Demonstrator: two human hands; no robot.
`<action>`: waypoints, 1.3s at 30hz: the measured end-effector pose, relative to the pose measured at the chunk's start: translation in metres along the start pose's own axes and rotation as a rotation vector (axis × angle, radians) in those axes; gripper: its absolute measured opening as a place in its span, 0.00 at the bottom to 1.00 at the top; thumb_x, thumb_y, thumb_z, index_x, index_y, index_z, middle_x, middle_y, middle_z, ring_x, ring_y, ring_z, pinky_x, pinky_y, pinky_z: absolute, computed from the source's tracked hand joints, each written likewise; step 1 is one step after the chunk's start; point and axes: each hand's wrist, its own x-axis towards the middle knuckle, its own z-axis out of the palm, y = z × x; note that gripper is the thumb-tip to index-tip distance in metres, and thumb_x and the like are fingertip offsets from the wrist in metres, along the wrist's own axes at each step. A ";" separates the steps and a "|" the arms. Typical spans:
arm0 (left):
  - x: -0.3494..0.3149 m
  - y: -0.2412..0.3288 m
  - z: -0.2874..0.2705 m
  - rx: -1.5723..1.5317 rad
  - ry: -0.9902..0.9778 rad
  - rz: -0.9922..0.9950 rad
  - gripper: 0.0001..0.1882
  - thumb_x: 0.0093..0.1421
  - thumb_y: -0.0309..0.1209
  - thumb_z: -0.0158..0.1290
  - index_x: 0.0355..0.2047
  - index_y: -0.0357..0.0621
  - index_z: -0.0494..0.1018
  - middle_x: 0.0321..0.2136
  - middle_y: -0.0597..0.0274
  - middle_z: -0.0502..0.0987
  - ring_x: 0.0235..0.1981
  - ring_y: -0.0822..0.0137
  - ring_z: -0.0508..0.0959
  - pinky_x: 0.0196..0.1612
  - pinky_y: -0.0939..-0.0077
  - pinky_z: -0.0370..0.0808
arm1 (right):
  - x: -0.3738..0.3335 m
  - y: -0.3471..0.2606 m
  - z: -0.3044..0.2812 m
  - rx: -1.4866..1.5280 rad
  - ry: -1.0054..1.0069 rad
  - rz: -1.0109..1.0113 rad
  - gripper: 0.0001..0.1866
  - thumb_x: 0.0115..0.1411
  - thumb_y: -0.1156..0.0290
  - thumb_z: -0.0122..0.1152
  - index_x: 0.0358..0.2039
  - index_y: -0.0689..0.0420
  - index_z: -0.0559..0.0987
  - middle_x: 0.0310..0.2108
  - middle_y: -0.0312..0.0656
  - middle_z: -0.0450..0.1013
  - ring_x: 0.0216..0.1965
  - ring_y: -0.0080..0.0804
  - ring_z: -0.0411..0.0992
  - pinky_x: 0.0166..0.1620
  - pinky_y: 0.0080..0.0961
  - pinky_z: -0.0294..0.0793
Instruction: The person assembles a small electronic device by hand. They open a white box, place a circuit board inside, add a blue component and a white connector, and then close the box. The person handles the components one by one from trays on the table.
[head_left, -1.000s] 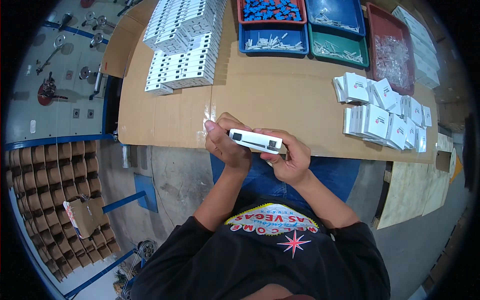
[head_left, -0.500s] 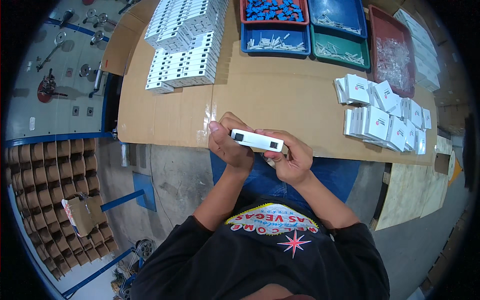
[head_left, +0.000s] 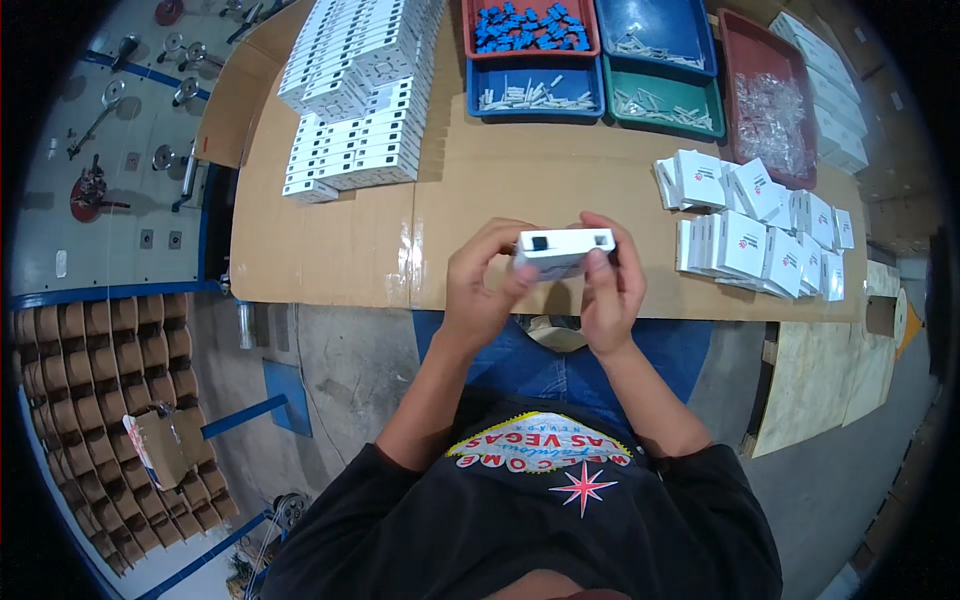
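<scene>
White box [head_left: 565, 247] grasped in both grips, left hand [head_left: 483, 285] and right hand [head_left: 612, 285], above worktop [head_left: 400, 230] edge; turned level since a second ago, ports now facing up, suggesting inspection. Stacked boxes [head_left: 350, 90] behind.

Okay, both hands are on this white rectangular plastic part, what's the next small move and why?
Probably set the white rectangular plastic part down on the cardboard-covered table. The left hand and right hand hold it just above the near edge, and rows of similar white parts are stacked at the far left, so it may join them.
</scene>
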 end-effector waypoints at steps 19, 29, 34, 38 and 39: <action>-0.017 0.008 0.027 0.106 -0.037 -0.203 0.20 0.58 0.24 0.64 0.52 0.37 0.78 0.44 0.50 0.84 0.44 0.59 0.85 0.47 0.70 0.79 | 0.033 -0.016 -0.035 -0.571 -0.203 -0.457 0.13 0.63 0.65 0.66 0.43 0.60 0.82 0.42 0.42 0.77 0.43 0.43 0.73 0.52 0.36 0.70; -0.005 0.015 0.008 0.214 -0.214 -0.009 0.21 0.56 0.18 0.63 0.52 0.36 0.79 0.48 0.50 0.83 0.50 0.61 0.83 0.51 0.72 0.79 | 0.032 -0.036 -0.044 -0.438 -0.382 -0.185 0.17 0.52 0.79 0.71 0.44 0.61 0.83 0.42 0.42 0.75 0.45 0.34 0.76 0.48 0.27 0.76; -0.004 0.019 0.007 0.209 -0.208 0.022 0.19 0.57 0.18 0.63 0.50 0.36 0.80 0.48 0.50 0.83 0.49 0.61 0.83 0.50 0.73 0.79 | 0.028 -0.037 -0.041 -0.482 -0.355 -0.261 0.15 0.52 0.81 0.70 0.42 0.62 0.83 0.40 0.43 0.76 0.44 0.36 0.77 0.48 0.28 0.77; -0.006 0.017 0.005 0.230 -0.199 0.035 0.18 0.58 0.19 0.63 0.50 0.36 0.79 0.47 0.51 0.83 0.48 0.62 0.83 0.49 0.72 0.79 | 0.027 -0.034 -0.040 -0.559 -0.341 -0.334 0.15 0.52 0.80 0.70 0.41 0.62 0.83 0.39 0.44 0.76 0.42 0.36 0.77 0.45 0.28 0.77; -0.007 0.017 0.005 0.205 -0.198 -0.001 0.18 0.58 0.19 0.63 0.50 0.36 0.79 0.47 0.51 0.83 0.48 0.62 0.83 0.50 0.72 0.79 | 0.028 -0.034 -0.040 -0.572 -0.344 -0.339 0.15 0.52 0.80 0.70 0.41 0.62 0.83 0.39 0.44 0.76 0.41 0.36 0.77 0.44 0.28 0.77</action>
